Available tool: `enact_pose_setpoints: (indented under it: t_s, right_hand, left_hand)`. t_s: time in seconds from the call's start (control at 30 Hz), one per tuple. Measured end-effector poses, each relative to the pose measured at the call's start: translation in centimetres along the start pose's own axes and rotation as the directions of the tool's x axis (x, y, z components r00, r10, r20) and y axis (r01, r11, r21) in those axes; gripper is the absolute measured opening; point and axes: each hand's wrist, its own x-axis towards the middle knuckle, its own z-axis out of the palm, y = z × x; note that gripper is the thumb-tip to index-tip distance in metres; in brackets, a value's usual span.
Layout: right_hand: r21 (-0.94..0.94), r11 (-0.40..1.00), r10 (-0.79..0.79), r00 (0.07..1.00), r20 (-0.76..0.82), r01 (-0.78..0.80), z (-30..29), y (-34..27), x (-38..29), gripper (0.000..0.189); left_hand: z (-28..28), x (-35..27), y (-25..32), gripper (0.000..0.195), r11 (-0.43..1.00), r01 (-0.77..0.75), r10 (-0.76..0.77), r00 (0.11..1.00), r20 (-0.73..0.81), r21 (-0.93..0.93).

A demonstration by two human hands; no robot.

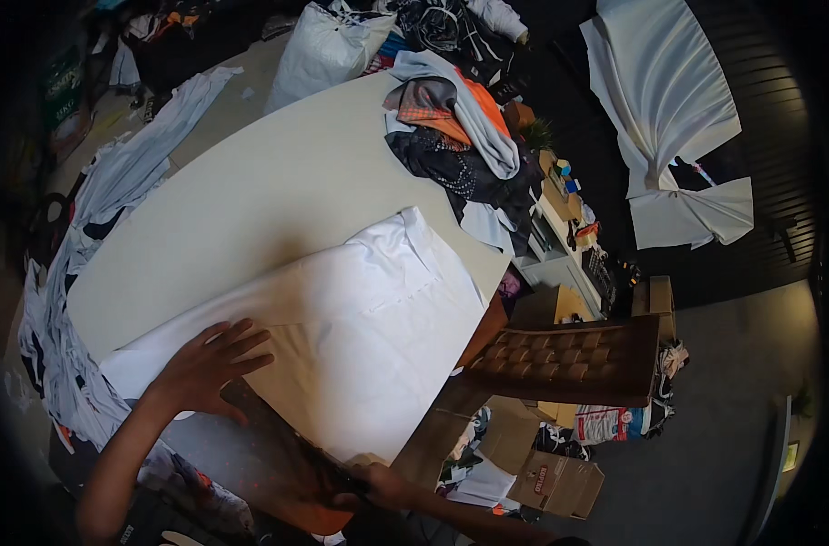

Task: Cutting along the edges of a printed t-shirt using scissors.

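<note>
White fabric (387, 327) lies over the near part of a pale table (250, 184), its far corner folded over. My left hand (216, 368), fingers spread, is over the near left edge of this cloth and holds nothing. Below it, a grey printed fabric with orange and dark areas (230, 450) hangs at the table's near edge. My right hand (383, 486) is closed around a dark object (342, 478) at the white cloth's near edge. Shadow and the fingers hide what this object is.
Mixed garments (455, 136) are heaped at the table's far right. White cloth strips (80, 327) pile along the left side. A brown woven-pattern chair back (571, 362) stands at the right, with cardboard boxes (558, 481) below it. A white sack (329, 48) sits beyond the table.
</note>
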Motion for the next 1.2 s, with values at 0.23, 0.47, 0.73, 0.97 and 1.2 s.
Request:
enact_pose_setpoints:
  t_s: [0.23, 0.47, 0.73, 0.97, 1.2]
  right_hand:
    - [0.036, 0.999, 0.006, 1.0, -0.022, -0.005, 0.0, -0.8, -0.4, 0.044]
    - [0.059, 0.997, 0.039, 0.999, 0.018, -0.04, -0.4, -1.4, -0.1, 0.043]
    - [0.014, 0.999, -0.039, 0.999, -0.03, 0.039, -0.2, -1.4, 0.0, 0.044]
    - [-0.08, 0.973, -0.224, 0.969, -0.103, 0.216, 0.2, 1.6, 0.4, 0.041]
    - [0.078, 0.988, -0.124, 0.985, -0.116, 0.133, 1.0, 2.1, 0.3, 0.046]
  left_hand:
    - [-0.2, -0.1, 0.7, 0.091, 1.0, 0.02, -0.02, 1.0, 0.002, 0.005]
    - [0.2, -0.3, 0.4, 0.091, 0.998, 0.038, -0.04, 0.999, -0.026, -0.059]
    - [0.9, -0.7, -0.3, 0.092, 0.992, -0.001, -0.01, 0.996, -0.084, -0.126]
    - [0.5, 0.1, 0.4, 0.094, 0.998, 0.017, -0.017, 1.0, -0.001, -0.063]
    - [-0.1, -0.1, 1.3, 0.097, 0.999, 0.04, -0.04, 0.998, 0.043, -0.012]
